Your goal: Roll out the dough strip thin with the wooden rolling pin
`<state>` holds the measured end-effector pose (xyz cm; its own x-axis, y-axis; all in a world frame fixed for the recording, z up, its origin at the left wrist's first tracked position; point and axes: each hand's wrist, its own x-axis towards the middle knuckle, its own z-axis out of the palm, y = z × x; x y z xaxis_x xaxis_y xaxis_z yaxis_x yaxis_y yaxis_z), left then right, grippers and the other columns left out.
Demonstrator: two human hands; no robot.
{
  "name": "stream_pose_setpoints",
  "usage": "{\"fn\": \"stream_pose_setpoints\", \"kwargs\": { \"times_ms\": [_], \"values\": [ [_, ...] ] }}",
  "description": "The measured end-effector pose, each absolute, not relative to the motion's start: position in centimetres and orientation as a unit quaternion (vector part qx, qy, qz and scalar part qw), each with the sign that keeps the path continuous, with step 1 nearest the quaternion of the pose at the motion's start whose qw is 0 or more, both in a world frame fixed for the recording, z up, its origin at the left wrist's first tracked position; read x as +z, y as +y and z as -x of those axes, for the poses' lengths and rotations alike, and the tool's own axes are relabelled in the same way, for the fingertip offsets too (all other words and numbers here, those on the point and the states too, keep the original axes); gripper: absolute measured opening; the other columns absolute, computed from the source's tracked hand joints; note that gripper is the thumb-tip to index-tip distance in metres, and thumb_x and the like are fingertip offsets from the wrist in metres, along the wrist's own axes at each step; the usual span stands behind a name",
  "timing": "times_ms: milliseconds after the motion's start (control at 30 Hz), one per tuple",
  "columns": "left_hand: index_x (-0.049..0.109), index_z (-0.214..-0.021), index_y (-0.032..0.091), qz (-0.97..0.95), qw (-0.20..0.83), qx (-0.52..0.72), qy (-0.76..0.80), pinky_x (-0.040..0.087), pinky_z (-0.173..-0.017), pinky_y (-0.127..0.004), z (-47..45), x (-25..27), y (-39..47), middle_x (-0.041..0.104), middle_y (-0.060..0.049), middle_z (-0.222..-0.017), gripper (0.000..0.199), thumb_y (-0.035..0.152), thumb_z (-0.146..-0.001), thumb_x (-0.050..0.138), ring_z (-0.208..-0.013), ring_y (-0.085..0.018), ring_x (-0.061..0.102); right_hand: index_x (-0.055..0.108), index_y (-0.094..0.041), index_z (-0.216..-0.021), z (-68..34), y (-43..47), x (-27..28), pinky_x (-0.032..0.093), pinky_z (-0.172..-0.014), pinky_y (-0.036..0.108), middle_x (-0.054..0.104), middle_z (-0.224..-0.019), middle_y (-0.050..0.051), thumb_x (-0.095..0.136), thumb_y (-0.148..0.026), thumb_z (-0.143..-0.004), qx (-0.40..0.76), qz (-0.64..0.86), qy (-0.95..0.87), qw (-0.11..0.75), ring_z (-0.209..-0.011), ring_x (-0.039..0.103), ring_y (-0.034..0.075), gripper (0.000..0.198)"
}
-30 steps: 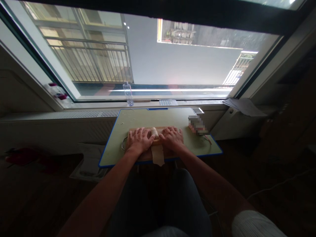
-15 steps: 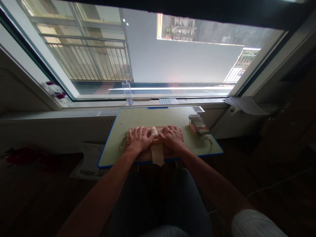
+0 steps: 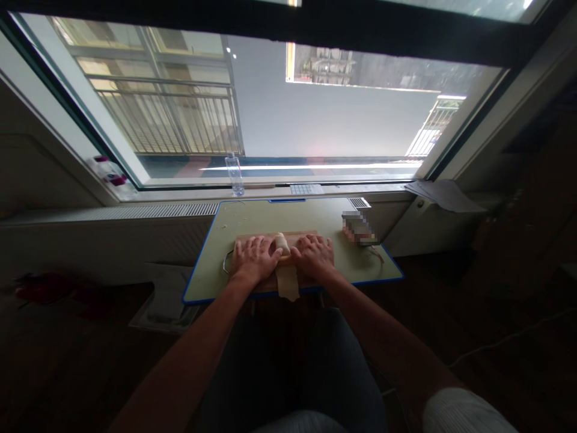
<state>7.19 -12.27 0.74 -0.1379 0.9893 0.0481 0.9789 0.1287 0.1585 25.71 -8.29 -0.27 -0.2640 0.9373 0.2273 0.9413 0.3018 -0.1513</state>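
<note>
A wooden rolling pin (image 3: 285,261) lies across a wooden cutting board (image 3: 307,234), and only its short middle stretch shows between my thumbs. My left hand (image 3: 256,258) rests palm down over the pin's left part, fingers stretched forward and a little apart. Over the right part lies my right hand (image 3: 313,255), also palm down with its fingers reaching forward. Pale dough (image 3: 282,243) runs under the pin; its far end is thick and rolled up. On the near side a thin flat strip of it hangs past the board's front edge. My palms cover the pin's ends.
The board lies on a light green table (image 3: 208,264) with blue edging. A metal loop handle (image 3: 226,261) sticks out at the board's left. A pixelated item (image 3: 359,227) stands at the right. Clear bottle (image 3: 235,174), another bottle (image 3: 110,171) and papers (image 3: 444,195) are along the window.
Both hands and the rolling pin stay almost in place on the dough. The view has tilted slightly, so the window scene sits a little lower.
</note>
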Motion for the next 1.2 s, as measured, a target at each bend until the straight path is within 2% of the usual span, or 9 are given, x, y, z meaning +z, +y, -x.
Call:
{"fn": "stream_pose_setpoints", "kwargs": {
  "times_ms": [800, 1200],
  "values": [
    [0.058, -0.156, 0.033, -0.656, 0.047, 0.085, 0.749, 0.016, -0.134, -0.065, -7.02, 0.47, -11.78, 0.049, -0.009, -0.172, 0.063, 0.064, -0.106, 0.035, -0.161, -0.032, 0.037, 0.075, -0.025, -0.127, -25.63, -8.28, 0.08, 0.031, -0.119, 0.053, 0.071, -0.144, 0.012, 0.048, -0.054, -0.108, -0.001, 0.589, -0.796, 0.140, -0.135, 0.056, 0.033, 0.044],
    [0.063, -0.152, 0.033, -0.661, 0.026, 0.104, 0.743, 0.019, -0.133, -0.064, -7.26, 0.51, -12.39, 0.056, -0.009, -0.166, 0.059, 0.060, -0.107, 0.038, -0.155, -0.033, 0.044, 0.076, -0.025, -0.125, -25.72, -8.72, 0.05, 0.031, -0.119, 0.051, 0.071, -0.144, 0.012, 0.049, -0.055, -0.108, -0.008, 0.591, -0.795, 0.140, -0.135, 0.056, 0.032, 0.044]
  ]
}}
